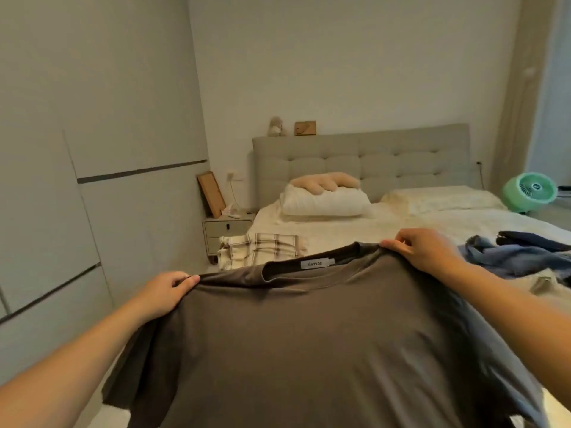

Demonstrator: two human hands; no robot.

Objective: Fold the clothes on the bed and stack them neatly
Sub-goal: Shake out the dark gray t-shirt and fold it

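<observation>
— What's being held up there?
— A brown T-shirt (309,335), spread out above the bed (386,230), white neck label showing. The left hand (163,291) pinches one shoulder, the right hand (423,248) pinches the other.
— Wrinkled?
— Mostly smooth, sleeves drooping.

The bed (355,230) in front of me carries a cream sheet and ends at a grey tufted headboard (386,159). A white pillow (324,202) lies near the headboard, with a beige plush cushion (324,181) resting on it. A folded plaid garment (259,250) lies at the bed's left edge. A heap of blue clothes (509,257) lies on the right side.
</observation>
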